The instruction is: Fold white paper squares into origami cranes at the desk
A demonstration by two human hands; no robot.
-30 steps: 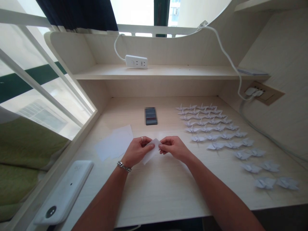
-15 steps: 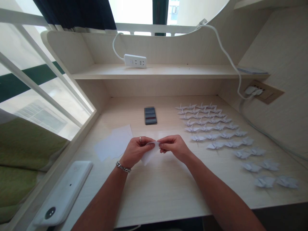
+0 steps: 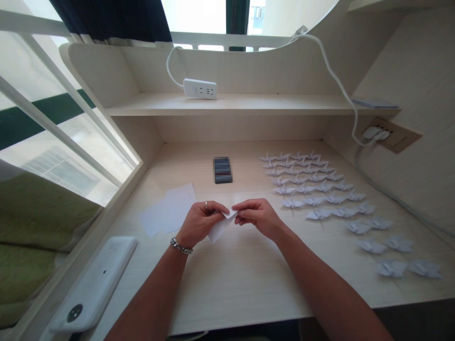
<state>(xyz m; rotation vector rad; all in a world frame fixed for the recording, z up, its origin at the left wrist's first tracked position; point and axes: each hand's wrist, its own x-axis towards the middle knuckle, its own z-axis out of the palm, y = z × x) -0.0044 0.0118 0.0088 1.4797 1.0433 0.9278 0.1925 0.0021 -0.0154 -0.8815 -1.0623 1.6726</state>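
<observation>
Both my hands meet over the middle of the desk on a small folded piece of white paper [image 3: 221, 226]. My left hand [image 3: 201, 221], with a ring and a chain bracelet, pinches the paper's left part. My right hand [image 3: 259, 217] pinches its upper right corner with thumb and forefinger. The paper's lower tip touches the desk top. Loose white paper sheets [image 3: 169, 210] lie just left of my left hand.
Several rows of folded paper cranes [image 3: 320, 189] cover the desk's right side. A dark phone [image 3: 222, 170] lies behind my hands. A white device [image 3: 94, 285] rests at the left front edge. A power strip [image 3: 200, 89] sits on the shelf; a cable [image 3: 341, 94] runs to a wall socket [image 3: 386, 134].
The paper's top corner has been folded down and is now lower between my fingertips. My hands have stayed in the same spot.
</observation>
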